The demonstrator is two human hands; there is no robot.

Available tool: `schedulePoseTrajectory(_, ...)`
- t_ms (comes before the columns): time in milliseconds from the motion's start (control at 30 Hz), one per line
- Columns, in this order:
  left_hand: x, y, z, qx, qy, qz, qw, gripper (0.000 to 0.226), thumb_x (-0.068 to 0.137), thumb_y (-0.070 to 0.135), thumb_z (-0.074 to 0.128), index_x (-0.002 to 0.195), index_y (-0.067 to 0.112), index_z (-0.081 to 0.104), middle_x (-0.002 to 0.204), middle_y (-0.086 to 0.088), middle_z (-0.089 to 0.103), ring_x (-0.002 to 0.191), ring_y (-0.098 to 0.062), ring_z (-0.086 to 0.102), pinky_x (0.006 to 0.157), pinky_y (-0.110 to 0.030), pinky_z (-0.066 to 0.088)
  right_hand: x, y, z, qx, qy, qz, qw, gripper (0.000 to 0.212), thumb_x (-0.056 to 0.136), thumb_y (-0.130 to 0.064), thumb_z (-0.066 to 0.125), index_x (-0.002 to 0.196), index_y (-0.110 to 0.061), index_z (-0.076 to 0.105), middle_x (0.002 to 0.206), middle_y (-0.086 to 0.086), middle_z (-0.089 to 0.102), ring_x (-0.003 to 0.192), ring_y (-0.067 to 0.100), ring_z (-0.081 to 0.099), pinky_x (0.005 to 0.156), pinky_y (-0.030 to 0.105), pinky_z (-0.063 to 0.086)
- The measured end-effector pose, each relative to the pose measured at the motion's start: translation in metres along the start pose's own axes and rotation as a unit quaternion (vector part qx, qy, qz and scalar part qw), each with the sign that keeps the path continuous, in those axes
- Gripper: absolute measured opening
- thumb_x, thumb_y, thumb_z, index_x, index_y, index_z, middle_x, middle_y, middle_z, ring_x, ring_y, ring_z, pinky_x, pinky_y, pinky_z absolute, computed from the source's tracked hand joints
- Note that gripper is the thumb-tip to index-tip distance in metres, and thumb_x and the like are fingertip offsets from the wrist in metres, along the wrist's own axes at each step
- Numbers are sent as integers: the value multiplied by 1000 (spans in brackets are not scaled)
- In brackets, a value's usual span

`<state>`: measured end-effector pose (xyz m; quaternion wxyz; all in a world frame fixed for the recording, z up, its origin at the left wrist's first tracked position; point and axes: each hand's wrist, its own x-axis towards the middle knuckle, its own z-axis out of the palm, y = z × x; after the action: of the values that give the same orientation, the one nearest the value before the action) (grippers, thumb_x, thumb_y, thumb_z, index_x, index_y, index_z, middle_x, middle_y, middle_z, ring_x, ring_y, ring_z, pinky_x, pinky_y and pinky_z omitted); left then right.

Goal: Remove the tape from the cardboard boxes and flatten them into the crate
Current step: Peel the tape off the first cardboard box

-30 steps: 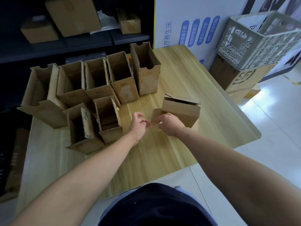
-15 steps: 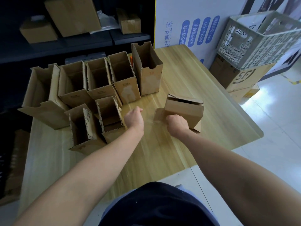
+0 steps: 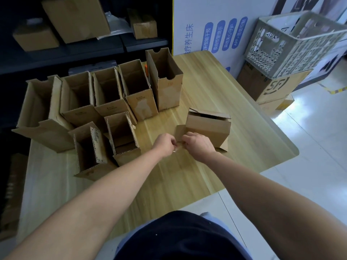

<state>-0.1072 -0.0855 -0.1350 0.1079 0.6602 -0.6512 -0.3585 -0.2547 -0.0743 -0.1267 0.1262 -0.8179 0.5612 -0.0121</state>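
A small cardboard box (image 3: 208, 128) lies on its side on the wooden table (image 3: 244, 147), its near flap sticking out to the left. Just in front of that flap, my left hand (image 3: 165, 145) and my right hand (image 3: 199, 145) meet with curled fingers. Between their fingertips they pinch a small, barely visible piece of clear tape (image 3: 178, 146). Several opened cardboard boxes (image 3: 135, 91) stand upright in a cluster at the table's back left. The light grey plastic crate (image 3: 293, 45) sits off the table at the far right, on stacked cartons.
A brown printed carton (image 3: 272, 87) holds up the crate beside the table's right edge. A white printed panel (image 3: 216, 30) stands behind the table. Dark shelves (image 3: 75, 49) with more cartons run along the back left. White floor lies to the right.
Half a second ago my fists were apart in front of the box. They have now come together at the flap, fingertips meeting on the tape.
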Motion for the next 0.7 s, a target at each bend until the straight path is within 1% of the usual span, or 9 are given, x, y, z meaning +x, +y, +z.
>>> schedulePoseTrajectory(67,2,-3,-3,16,46,-33,998,16,81,-1,58,78,11,68,90,-9,67,81,-24,58,67,-25,42,-1,-1,-9,55,-47,-8,997,31,95,-33,52,123,-23,61,107,4,56,99,26,57,78,32,43)
schedulePoseTrajectory(100,4,-5,-4,22,65,-48,997,23,81,-6,51,76,12,65,89,-9,65,79,-24,56,65,-25,41,-2,0,-15,67,-45,-11,997,33,94,-36,53,124,-24,61,107,4,56,98,25,57,79,33,44)
schedulePoseTrajectory(167,6,-10,-4,50,83,-72,993,30,80,-12,42,77,11,62,88,-9,61,76,-22,52,65,-27,40,-4,4,-26,61,12,-9,998,33,95,-38,51,121,-20,61,104,4,56,95,25,59,74,32,45)
schedulePoseTrajectory(233,6,-17,1,94,82,-81,989,31,83,-12,40,83,6,65,89,-10,61,77,-24,53,67,-32,45,-4,12,-40,22,83,3,996,29,97,-30,46,118,-17,61,103,4,57,95,26,58,66,28,40)
schedulePoseTrajectory(300,4,-24,10,125,59,-75,988,26,87,-10,40,88,0,64,92,-14,62,83,-28,58,68,-33,47,-1,21,-52,-7,112,30,993,29,98,-21,43,120,-15,60,109,6,57,103,26,55,66,30,39)
schedulePoseTrajectory(400,4,-30,27,128,13,-63,990,20,92,-4,43,91,-5,63,100,-19,64,94,-32,61,78,-33,48,4,33,-63,-20,103,49,993,32,98,-19,41,126,-16,57,119,7,55,113,25,48,74,35,45)
schedulePoseTrajectory(533,15,-32,33,87,23,-106,990,16,90,1,54,99,-5,66,107,-20,65,102,-33,61,91,-35,49,2,44,-67,-22,110,27,993,33,99,-21,40,125,-17,59,122,5,55,114,25,47,84,39,44)
schedulePoseTrajectory(600,15,-32,34,68,48,-134,987,17,87,0,57,103,-4,63,110,-19,63,104,-33,59,91,-34,48,1,54,-68,-21,127,23,991,33,98,-21,40,124,-16,60,122,6,56,113,25,47,88,38,42)
schedulePoseTrajectory(700,14,-27,37,70,83,-148,983,24,89,-3,49,113,-1,51,111,-21,59,105,-36,57,88,-38,47,4,74,-72,-7,122,45,991,33,98,-28,43,126,-17,58,128,5,53,118,24,42,98,32,36)
